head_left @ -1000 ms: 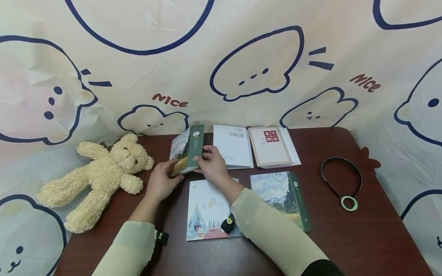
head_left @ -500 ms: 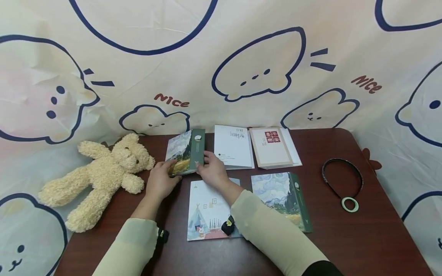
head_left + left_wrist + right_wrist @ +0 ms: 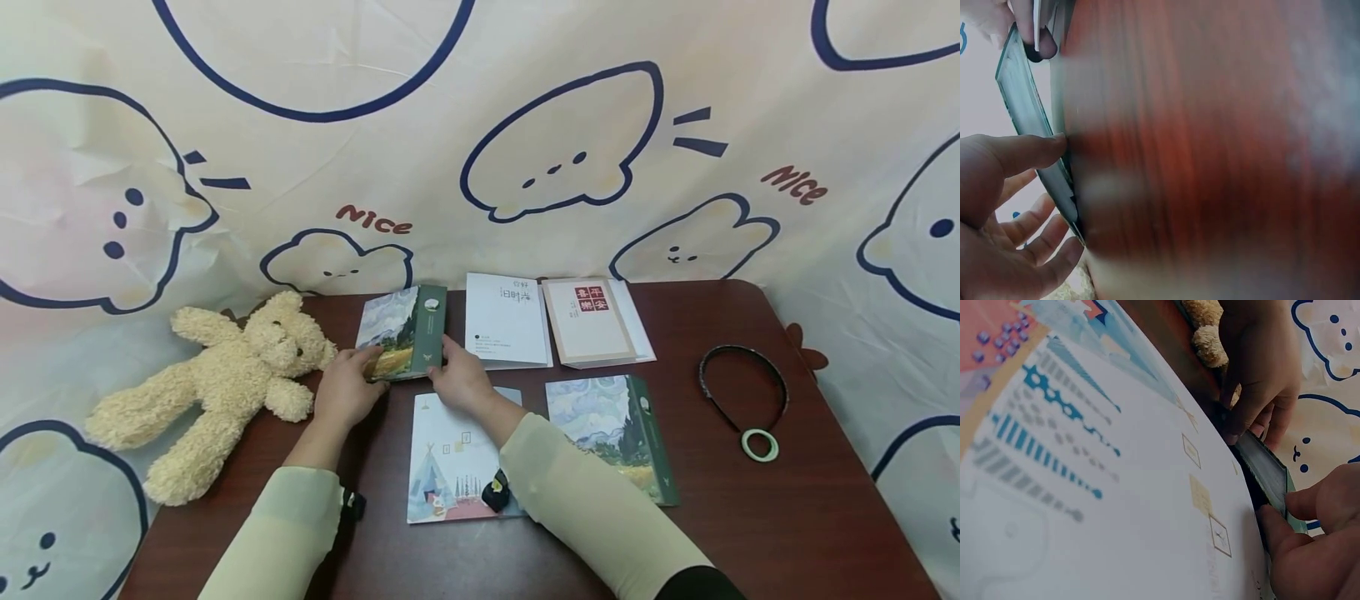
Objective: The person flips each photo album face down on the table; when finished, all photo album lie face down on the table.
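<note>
A dark red-brown table point(image 3: 810, 533) carries all items. A plush bear point(image 3: 228, 379) lies toward its far left corner. The tent-print booklet point(image 3: 442, 454) lies nearer the near edge than the green-spined book point(image 3: 396, 325), which is at the far edge, just right of the bear. The left hand point(image 3: 347, 390) grips this book's near left corner, thumb at the near edge, other fingers spread on the opposite side. The right hand point(image 3: 461, 377) pinches its near right corner, thumb and forefinger separated only by the book's thickness.
</note>
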Action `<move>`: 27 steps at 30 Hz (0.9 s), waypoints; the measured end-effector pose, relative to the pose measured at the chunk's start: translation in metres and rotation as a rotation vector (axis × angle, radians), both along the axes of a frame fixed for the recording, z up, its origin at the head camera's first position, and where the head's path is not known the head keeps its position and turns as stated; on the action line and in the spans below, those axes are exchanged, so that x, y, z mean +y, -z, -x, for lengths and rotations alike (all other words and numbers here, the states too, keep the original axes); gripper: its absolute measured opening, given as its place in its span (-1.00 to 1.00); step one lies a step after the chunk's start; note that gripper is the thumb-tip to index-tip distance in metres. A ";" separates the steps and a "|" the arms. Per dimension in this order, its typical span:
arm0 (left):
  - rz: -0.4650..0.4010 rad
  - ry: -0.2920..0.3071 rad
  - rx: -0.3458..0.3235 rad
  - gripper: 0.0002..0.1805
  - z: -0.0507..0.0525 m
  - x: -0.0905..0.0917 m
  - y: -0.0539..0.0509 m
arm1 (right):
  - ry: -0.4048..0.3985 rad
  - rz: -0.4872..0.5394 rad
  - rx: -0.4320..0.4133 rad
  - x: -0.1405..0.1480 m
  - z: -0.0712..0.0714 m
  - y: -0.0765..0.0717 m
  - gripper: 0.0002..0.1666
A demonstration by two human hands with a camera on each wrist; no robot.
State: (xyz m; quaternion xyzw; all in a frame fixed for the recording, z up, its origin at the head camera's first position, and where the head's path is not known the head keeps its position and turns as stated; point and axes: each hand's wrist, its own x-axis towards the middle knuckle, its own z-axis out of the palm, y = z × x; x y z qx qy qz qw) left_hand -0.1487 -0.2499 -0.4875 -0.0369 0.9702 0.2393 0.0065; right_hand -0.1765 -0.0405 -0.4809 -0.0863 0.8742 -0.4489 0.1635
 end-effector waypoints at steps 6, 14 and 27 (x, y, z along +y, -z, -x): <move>0.024 -0.002 -0.029 -0.32 0.001 -0.002 -0.003 | -0.023 -0.021 0.013 0.001 -0.002 0.000 -0.23; 0.055 -0.009 -0.054 -0.31 0.000 0.000 -0.007 | -0.073 -0.021 0.013 0.008 -0.008 -0.003 -0.20; 0.053 -0.029 -0.066 -0.33 0.000 0.004 -0.005 | -0.132 0.025 -0.012 0.025 -0.018 -0.007 -0.16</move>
